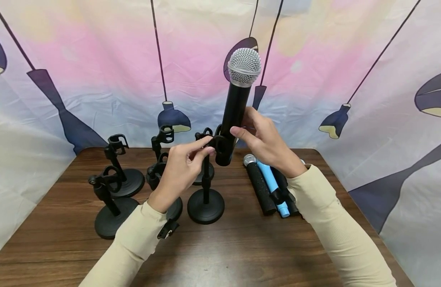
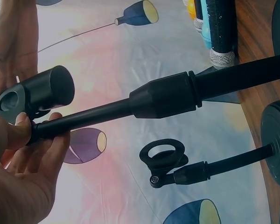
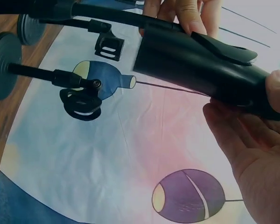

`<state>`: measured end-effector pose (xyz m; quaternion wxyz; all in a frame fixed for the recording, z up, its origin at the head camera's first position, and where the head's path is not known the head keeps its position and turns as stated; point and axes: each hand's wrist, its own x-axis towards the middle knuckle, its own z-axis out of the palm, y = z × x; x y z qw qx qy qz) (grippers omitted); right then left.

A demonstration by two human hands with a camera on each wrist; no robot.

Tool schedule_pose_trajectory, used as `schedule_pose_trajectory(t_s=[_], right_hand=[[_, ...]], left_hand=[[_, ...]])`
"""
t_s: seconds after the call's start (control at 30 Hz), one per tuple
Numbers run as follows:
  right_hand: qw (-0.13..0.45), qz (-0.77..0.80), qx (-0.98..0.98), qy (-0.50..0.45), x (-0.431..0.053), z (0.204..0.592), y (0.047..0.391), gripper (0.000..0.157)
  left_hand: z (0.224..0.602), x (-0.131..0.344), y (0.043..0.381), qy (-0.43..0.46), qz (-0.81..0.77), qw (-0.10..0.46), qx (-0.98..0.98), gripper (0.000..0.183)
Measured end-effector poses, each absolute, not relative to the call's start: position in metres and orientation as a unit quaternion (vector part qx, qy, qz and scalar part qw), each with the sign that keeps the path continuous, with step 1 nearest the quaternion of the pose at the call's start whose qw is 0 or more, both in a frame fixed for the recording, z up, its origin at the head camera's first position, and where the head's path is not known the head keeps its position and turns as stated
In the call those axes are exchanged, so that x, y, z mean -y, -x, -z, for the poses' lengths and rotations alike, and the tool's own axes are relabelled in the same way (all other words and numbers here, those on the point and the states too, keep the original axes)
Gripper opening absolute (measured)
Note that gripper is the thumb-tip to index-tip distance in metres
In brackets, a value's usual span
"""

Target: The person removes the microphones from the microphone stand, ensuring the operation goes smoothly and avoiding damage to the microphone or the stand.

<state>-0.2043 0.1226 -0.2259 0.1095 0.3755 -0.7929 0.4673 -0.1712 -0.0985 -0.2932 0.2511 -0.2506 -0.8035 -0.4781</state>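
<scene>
A black microphone (image 1: 236, 105) with a silver mesh head stands tilted in the clip (image 3: 226, 50) of a black desk stand (image 1: 206, 205). The right hand (image 1: 265, 137) holds the microphone's body, its thumb on the near side. At the top of the stand, just beside the clip, the left hand (image 1: 184, 161) pinches the joint between thumb and fingers. In the left wrist view the microphone's lower end (image 2: 61, 86) sticks out of the clip, and the stand's pole (image 2: 163, 98) runs down to the right. The round base rests on the table.
Several more black stands with clips (image 1: 114, 215) are on the left and middle of the wooden table (image 1: 227, 255). To the right lie a black microphone (image 1: 260, 187), a blue one (image 1: 267, 175) and others partly hidden by the right arm. A patterned cloth (image 1: 206, 59) hangs behind.
</scene>
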Motion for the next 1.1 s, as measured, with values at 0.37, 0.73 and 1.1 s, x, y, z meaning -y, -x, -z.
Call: schedule_pose_trajectory(t_s=[0.37,0.73,1.1], right_hand=[[0.142,-0.479,0.774,-0.389,-0.122,0.233,0.207,0.034],[0.129,-0.54,0.738,-0.383,-0.118,0.24,0.204,0.047],[0.139,-0.497,0.778,-0.358,-0.118,0.232,0.2,0.04]], left_hand=[[0.293,0.097,0.171,0.249,0.476,0.252,0.805,0.034],[0.293,0.097,0.171,0.252,0.471,0.255,0.806,0.035],[0.293,0.097,0.17,0.25,0.468,0.259,0.807,0.036]])
